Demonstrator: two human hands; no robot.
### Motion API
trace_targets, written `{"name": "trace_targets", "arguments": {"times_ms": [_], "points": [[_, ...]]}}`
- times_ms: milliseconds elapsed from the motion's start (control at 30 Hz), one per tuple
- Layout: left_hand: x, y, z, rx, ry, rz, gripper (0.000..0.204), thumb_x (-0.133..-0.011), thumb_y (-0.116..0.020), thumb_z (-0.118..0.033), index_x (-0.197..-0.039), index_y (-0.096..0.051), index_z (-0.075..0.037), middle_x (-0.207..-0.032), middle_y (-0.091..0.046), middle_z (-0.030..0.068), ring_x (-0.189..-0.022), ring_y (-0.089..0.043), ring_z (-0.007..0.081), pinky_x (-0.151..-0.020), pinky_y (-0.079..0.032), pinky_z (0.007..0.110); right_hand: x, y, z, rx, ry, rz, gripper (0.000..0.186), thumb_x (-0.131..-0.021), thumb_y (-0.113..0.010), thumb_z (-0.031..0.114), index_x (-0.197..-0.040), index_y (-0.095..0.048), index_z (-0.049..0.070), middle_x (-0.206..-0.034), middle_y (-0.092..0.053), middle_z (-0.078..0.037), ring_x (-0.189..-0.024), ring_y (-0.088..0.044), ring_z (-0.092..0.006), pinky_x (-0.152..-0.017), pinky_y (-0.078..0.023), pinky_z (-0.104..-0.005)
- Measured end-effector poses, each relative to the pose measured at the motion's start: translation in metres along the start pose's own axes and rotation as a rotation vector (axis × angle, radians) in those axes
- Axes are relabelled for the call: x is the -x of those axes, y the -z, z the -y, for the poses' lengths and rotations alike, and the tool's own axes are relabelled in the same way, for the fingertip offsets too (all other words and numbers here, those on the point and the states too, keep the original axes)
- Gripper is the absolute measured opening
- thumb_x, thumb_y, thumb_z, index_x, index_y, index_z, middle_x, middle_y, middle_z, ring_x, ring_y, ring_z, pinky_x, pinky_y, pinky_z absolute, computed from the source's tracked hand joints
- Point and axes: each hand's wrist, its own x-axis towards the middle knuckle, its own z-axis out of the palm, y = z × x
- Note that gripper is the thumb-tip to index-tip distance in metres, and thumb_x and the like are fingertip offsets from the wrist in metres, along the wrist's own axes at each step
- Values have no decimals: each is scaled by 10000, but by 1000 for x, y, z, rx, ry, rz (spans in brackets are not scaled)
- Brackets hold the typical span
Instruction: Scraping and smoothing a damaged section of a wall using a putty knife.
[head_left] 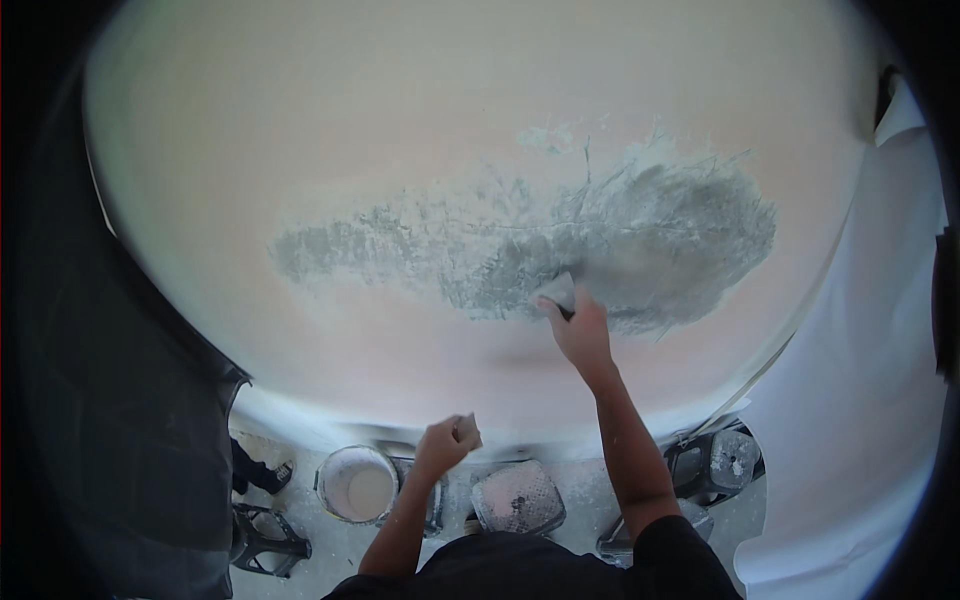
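Observation:
A large pale curved surface (470, 90) fills most of the view, with a rough patch of grey compound (680, 230) spread across its middle. My right hand (578, 325) grips a flat grey spreader (556, 291) at the patch's lower edge. Lower down and further left, my left hand (440, 448) is closed on a small greyish flat scraper (467, 428), held near the bottom rim of the pale surface.
Below are a white bucket (356, 470) and plastered plastic stools (518, 497), (732, 462), (268, 545). Someone else's leg and shoe (270, 475) show at lower left. A dark sheet (130, 420) hangs left, a white sheet (840, 400) right.

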Motion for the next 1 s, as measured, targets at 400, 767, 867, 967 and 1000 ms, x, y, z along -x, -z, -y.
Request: {"name": "trace_targets", "arguments": {"times_ms": [400,767,867,967,1000], "points": [[-14,40,69,79,49,30,430,-815,-751,-347,-1017,-705,30,-881,-720,238,-804,-725,362,-741,-569,422,-58,-36,76,248,76,-20,442,-870,-774,345,-936,-539,-23,-782,-655,-269,-768,-652,-466,-681,-521,-486],[-138,146,-85,299,-422,-327,249,-880,-762,-219,-922,-705,19,-740,-701,140,-679,-697,193,-647,-547,342,-74,-2,75,378,-2,14,443,-851,-785,361,-929,-565,-15,-779,-651,-251,-783,-640,-458,-707,-516,-493],[-167,151,-97,327,-302,-203,257,-880,-767,-215,-870,-713,36,-686,-687,105,-615,-653,149,-586,-521,322,-78,-8,90,429,-20,30,449,-841,-793,363,-939,-571,-14,-802,-650,-257,-815,-635,-461,-717,-514,-493],[-171,156,-108,551,-198,-132,269,-866,-788,-203,-819,-721,53,-652,-672,62,-560,-595,103,-512,-476,294,-80,0,84,364,-54,89,460,-842,-789,385,-946,-571,-6,-804,-649,-260,-811,-636,-473,-715,-515,-497],[-174,151,-108,551,-205,-122,269,-866,-788,-203,-819,-721,53,-652,-672,62,-560,-595,103,-512,-476,294,-78,0,79,369,-60,80,460,-842,-789,385,-946,-571,-6,-804,-649,-260,-811,-636,-473,-715,-515,-497]]}}
